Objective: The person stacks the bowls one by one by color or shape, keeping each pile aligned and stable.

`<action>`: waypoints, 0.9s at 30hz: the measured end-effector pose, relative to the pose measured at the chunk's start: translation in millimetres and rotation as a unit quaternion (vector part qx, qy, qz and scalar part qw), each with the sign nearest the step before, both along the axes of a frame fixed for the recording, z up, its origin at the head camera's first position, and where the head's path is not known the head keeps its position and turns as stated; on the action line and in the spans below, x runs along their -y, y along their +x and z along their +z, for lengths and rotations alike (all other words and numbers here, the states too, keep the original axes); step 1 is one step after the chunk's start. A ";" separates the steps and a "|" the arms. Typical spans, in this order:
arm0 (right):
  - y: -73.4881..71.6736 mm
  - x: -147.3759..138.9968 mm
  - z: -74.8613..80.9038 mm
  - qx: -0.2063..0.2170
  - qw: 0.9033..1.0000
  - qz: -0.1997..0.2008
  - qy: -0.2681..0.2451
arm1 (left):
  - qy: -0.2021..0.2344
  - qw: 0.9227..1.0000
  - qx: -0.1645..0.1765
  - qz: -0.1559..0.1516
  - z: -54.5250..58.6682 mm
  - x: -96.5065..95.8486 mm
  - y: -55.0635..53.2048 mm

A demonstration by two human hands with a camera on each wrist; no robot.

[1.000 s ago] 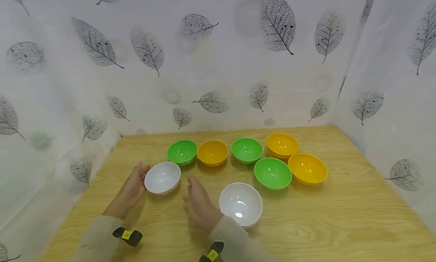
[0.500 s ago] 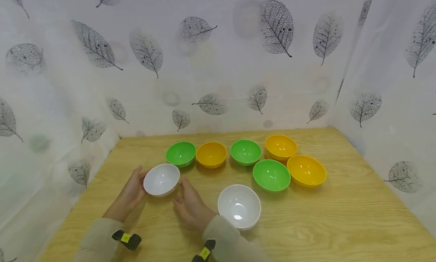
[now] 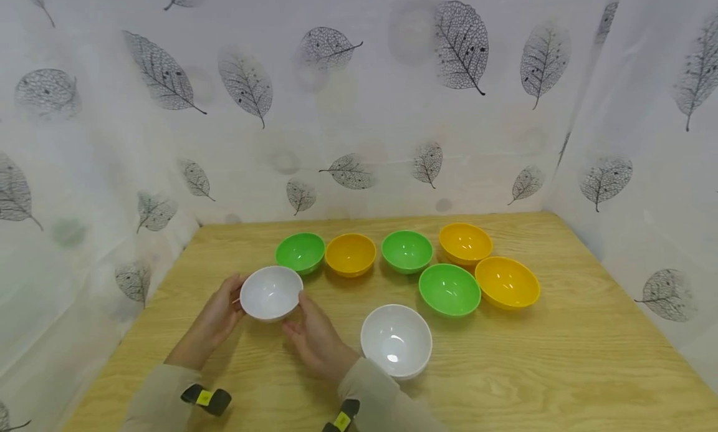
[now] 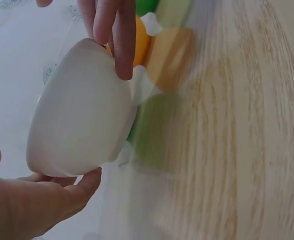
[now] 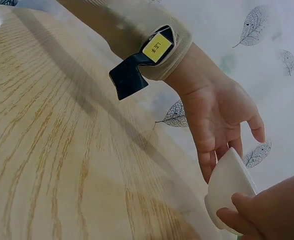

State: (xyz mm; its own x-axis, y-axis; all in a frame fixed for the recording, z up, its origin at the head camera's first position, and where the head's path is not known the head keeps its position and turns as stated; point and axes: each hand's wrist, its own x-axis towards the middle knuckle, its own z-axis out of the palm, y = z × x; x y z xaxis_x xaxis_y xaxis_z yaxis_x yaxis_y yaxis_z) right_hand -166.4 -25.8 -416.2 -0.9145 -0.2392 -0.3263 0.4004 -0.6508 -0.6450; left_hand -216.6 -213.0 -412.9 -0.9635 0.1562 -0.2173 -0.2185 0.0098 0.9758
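Between my two hands a white bowl is held up off the wooden table, its mouth facing up and tilted a little towards me. My left hand supports its left side, fingers against the wall and low under it. On the opposite side my right hand grips the bowl, thumb near the rim and fingers beneath. The left wrist view shows the bowl's smooth outer wall with fingers at both ends. A second white bowl stands on the table just right of my right hand.
Behind stand a green bowl, an orange bowl and another green bowl. Further right are a green bowl and two orange bowls, one far and one nearer. A leaf-patterned curtain encloses the table.
My right hand has moved left from beside the held white bowl and now grips its right side. The bowl has shifted slightly right. The other bowls stay where they were.
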 end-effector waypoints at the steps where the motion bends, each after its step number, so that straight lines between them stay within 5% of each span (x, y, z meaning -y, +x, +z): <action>1: 0.5 -0.6 0.2 -0.005 1.000 -0.002 0.001 | 0.002 1.000 -0.008 -0.001 1.9 -0.3 0.6; 6: 2.6 -5.1 1.8 -0.024 0.999 -0.010 0.024 | -0.031 0.997 -0.058 -0.038 14.5 -2.2 3.5; 14: 2.2 -17.5 8.5 -0.069 0.996 0.005 0.049 | -0.099 0.982 -0.131 -0.098 35.6 -6.0 10.7; 20: 3.3 -24.2 14.3 -0.101 0.990 -0.004 0.095 | -0.033 0.985 -0.129 -0.106 49.2 -11.1 22.4; 27: 7.5 -38.1 23.0 -0.147 0.973 -0.006 0.180 | 0.008 0.982 -0.144 -0.119 58.6 -22.4 31.4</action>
State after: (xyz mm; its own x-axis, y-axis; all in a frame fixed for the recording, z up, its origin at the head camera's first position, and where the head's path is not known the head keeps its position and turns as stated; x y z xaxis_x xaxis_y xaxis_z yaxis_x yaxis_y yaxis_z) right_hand -159.0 12.3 -393.2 -0.9829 -0.1476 -0.1101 0.1576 -0.3654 -0.9174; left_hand -185.2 -190.6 -354.3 -0.9206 0.3855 0.0630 0.0727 0.0106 0.9973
